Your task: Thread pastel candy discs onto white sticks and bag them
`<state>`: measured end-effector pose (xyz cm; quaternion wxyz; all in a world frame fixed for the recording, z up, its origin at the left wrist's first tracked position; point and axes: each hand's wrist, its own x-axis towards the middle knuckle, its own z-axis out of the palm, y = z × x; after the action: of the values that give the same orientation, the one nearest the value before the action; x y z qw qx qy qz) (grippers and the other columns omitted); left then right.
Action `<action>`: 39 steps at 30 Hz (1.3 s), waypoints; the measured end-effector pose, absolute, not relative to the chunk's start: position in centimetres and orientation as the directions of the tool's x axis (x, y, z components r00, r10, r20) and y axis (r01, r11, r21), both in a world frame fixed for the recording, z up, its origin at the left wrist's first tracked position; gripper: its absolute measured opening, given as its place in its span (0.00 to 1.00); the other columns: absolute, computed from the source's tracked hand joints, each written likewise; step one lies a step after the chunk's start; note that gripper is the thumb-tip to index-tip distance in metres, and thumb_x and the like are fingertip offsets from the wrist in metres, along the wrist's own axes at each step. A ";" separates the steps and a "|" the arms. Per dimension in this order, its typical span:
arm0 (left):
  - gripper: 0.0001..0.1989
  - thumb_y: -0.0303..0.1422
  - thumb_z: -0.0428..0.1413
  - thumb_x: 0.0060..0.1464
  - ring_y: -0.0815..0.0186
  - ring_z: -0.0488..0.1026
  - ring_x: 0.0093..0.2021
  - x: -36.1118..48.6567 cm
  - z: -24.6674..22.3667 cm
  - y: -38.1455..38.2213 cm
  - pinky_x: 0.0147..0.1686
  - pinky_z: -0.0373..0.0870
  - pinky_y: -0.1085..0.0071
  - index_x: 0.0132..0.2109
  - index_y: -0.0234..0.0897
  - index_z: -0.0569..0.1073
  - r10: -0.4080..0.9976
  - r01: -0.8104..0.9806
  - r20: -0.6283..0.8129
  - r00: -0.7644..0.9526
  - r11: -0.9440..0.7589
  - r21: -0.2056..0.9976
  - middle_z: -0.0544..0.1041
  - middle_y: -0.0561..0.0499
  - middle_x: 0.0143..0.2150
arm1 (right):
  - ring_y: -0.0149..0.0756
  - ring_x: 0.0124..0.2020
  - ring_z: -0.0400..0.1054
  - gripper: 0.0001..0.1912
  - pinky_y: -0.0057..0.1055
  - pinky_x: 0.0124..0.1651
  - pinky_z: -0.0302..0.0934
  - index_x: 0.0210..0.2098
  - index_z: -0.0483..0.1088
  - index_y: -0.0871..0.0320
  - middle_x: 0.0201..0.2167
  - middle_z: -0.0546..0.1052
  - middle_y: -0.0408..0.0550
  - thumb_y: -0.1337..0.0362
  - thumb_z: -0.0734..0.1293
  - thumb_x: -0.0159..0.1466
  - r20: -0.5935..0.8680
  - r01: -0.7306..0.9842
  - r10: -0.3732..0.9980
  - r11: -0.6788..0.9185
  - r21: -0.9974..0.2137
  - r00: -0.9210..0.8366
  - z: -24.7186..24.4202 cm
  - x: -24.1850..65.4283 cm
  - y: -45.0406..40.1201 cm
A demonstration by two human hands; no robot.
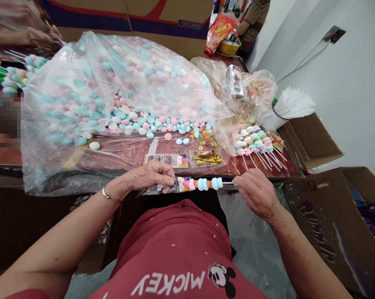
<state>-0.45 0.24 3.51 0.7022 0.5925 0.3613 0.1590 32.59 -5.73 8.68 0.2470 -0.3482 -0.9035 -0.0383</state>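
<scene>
In front of my body a marshmallow skewer point(206, 183) lies level, with blue, pink and orange pieces threaded on a white stick. My right hand point(257, 193) is closed on the bare end of that stick. My left hand point(154, 176) pinches a clear printed wrapper bag point(184, 184), whose printed part meets the skewer's left end. More flat printed bags point(165, 160) lie on the table just beyond my left hand, beside a packet of gold twist ties point(208, 157). Finished marshmallow skewers point(254, 141) are piled beyond my right hand, sticks toward me.
A huge clear plastic bag of pastel marshmallows point(128, 83) covers much of the table, with loose gummy rings point(204, 137) at its mouth. White sticks point(293, 104) stand in a container at right. Cardboard boxes point(324, 216) flank the right side. Another person's hand point(42, 38) works at upper left.
</scene>
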 end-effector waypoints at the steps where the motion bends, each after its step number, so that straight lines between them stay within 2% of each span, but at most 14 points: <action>1: 0.10 0.37 0.63 0.48 0.71 0.69 0.22 -0.5 3.7 0.3 0.24 0.62 0.77 0.30 0.32 0.75 0.640 0.217 -0.328 0.695 0.248 0.944 0.77 0.51 0.20 | 0.34 0.28 0.60 0.09 0.34 0.34 0.54 0.37 0.68 0.56 0.25 0.70 0.44 0.70 0.58 0.69 0.454 0.651 0.638 0.744 -0.153 -0.622 8.6 32.5 -5.6; 3: 0.11 0.37 0.63 0.47 0.70 0.70 0.22 -0.5 4.0 0.4 0.24 0.62 0.76 0.30 0.32 0.75 0.622 0.233 -0.341 0.705 0.250 0.940 0.77 0.51 0.20 | 0.35 0.29 0.61 0.09 0.32 0.34 0.56 0.37 0.67 0.56 0.27 0.70 0.45 0.71 0.57 0.69 0.430 0.651 0.668 0.728 -0.213 -0.607 8.3 32.3 -5.4; 4: 0.11 0.37 0.63 0.47 0.70 0.69 0.22 -0.5 4.1 0.4 0.24 0.62 0.76 0.30 0.32 0.75 0.617 0.235 -0.344 0.708 0.253 0.938 0.76 0.51 0.20 | 0.35 0.29 0.61 0.09 0.32 0.34 0.56 0.37 0.67 0.56 0.26 0.70 0.45 0.71 0.57 0.69 0.435 0.653 0.665 0.729 -0.205 -0.607 8.2 32.2 -5.3; 8: 0.10 0.36 0.63 0.49 0.71 0.69 0.21 -0.8 4.4 0.7 0.23 0.60 0.77 0.30 0.32 0.75 0.607 0.226 -0.326 0.724 0.237 0.945 0.76 0.52 0.20 | 0.36 0.27 0.58 0.07 0.34 0.34 0.53 0.36 0.67 0.55 0.24 0.69 0.43 0.71 0.60 0.67 0.511 0.662 0.596 0.746 -0.067 -0.620 8.0 32.2 -5.2; 10: 0.10 0.36 0.63 0.49 0.72 0.69 0.21 -0.9 4.5 0.8 0.22 0.60 0.78 0.29 0.32 0.75 0.607 0.224 -0.320 0.727 0.231 0.947 0.76 0.52 0.20 | 0.35 0.28 0.60 0.07 0.35 0.35 0.55 0.36 0.68 0.55 0.24 0.70 0.44 0.71 0.61 0.66 0.528 0.657 0.585 0.751 -0.067 -0.616 8.0 32.1 -5.3; 13: 0.10 0.35 0.64 0.48 0.72 0.69 0.21 -0.9 4.6 0.7 0.22 0.61 0.78 0.29 0.32 0.75 0.613 0.207 -0.320 0.723 0.249 0.946 0.75 0.52 0.19 | 0.35 0.28 0.63 0.07 0.33 0.35 0.57 0.35 0.68 0.55 0.26 0.73 0.45 0.71 0.60 0.67 0.493 0.667 0.644 0.728 -0.159 -0.585 8.1 31.9 -5.5; 18: 0.10 0.36 0.65 0.47 0.70 0.70 0.20 -0.8 5.0 0.8 0.21 0.63 0.77 0.30 0.32 0.77 0.624 0.182 -0.311 0.716 0.264 0.947 0.75 0.52 0.19 | 0.30 0.26 0.67 0.10 0.27 0.32 0.61 0.31 0.67 0.55 0.26 0.75 0.42 0.69 0.59 0.68 0.283 0.665 0.809 0.585 -0.464 -0.515 8.1 31.4 -6.1; 20: 0.10 0.36 0.66 0.46 0.71 0.70 0.20 -0.7 5.1 0.9 0.21 0.64 0.77 0.30 0.32 0.77 0.613 0.181 -0.310 0.727 0.265 0.947 0.75 0.53 0.19 | 0.29 0.26 0.67 0.11 0.26 0.31 0.61 0.30 0.67 0.55 0.26 0.75 0.42 0.68 0.59 0.68 0.245 0.657 0.826 0.555 -0.511 -0.507 8.1 31.0 -6.3; 25: 0.09 0.35 0.65 0.47 0.72 0.68 0.21 -0.6 5.6 1.4 0.22 0.63 0.78 0.29 0.32 0.78 0.573 0.232 -0.307 0.760 0.201 0.952 0.74 0.53 0.21 | 0.32 0.28 0.65 0.09 0.30 0.35 0.60 0.31 0.68 0.55 0.25 0.74 0.44 0.70 0.60 0.67 0.411 0.663 0.739 0.667 -0.340 -0.534 7.8 30.2 -6.3; 27: 0.09 0.35 0.65 0.46 0.72 0.67 0.21 -0.7 5.7 1.4 0.21 0.63 0.78 0.30 0.32 0.78 0.579 0.239 -0.313 0.753 0.203 0.950 0.74 0.53 0.20 | 0.32 0.27 0.65 0.09 0.29 0.34 0.60 0.31 0.67 0.55 0.25 0.73 0.43 0.71 0.59 0.67 0.423 0.670 0.759 0.643 -0.371 -0.495 7.7 30.2 -6.4; 30: 0.11 0.36 0.66 0.46 0.73 0.66 0.21 -0.8 5.7 1.5 0.22 0.62 0.79 0.34 0.32 0.79 0.567 0.244 -0.320 0.759 0.207 0.947 0.74 0.53 0.22 | 0.30 0.25 0.66 0.10 0.26 0.30 0.59 0.31 0.66 0.55 0.24 0.73 0.41 0.70 0.59 0.67 0.336 0.682 0.826 0.563 -0.467 -0.452 7.3 30.1 -6.6; 33: 0.14 0.38 0.65 0.48 0.72 0.66 0.22 -0.7 5.9 1.5 0.23 0.63 0.77 0.37 0.31 0.79 0.493 0.258 -0.317 0.810 0.186 0.948 0.75 0.52 0.24 | 0.31 0.26 0.67 0.10 0.27 0.31 0.60 0.32 0.66 0.55 0.25 0.74 0.42 0.69 0.58 0.68 0.314 0.689 0.817 0.576 -0.440 -0.483 6.8 29.9 -6.7; 36: 0.13 0.39 0.63 0.52 0.70 0.66 0.25 -0.2 6.5 1.5 0.25 0.63 0.77 0.37 0.32 0.79 0.441 0.299 -0.283 0.852 0.035 0.954 0.74 0.52 0.25 | 0.33 0.29 0.68 0.10 0.29 0.34 0.61 0.33 0.68 0.55 0.26 0.75 0.44 0.70 0.58 0.68 0.428 0.701 0.770 0.623 -0.347 -0.472 6.7 29.6 -6.7; 39: 0.11 0.38 0.61 0.54 0.70 0.64 0.27 0.4 7.2 1.5 0.26 0.60 0.77 0.37 0.33 0.78 0.453 0.329 -0.233 0.861 -0.144 0.933 0.72 0.54 0.27 | 0.34 0.28 0.65 0.09 0.31 0.34 0.59 0.32 0.68 0.55 0.26 0.74 0.45 0.71 0.59 0.67 0.496 0.706 0.727 0.651 -0.279 -0.474 6.8 29.3 -6.4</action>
<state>0.40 1.52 7.16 0.6006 0.7547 0.2589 0.0514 29.26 -6.40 6.83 0.2977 -0.4174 -0.8584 0.0179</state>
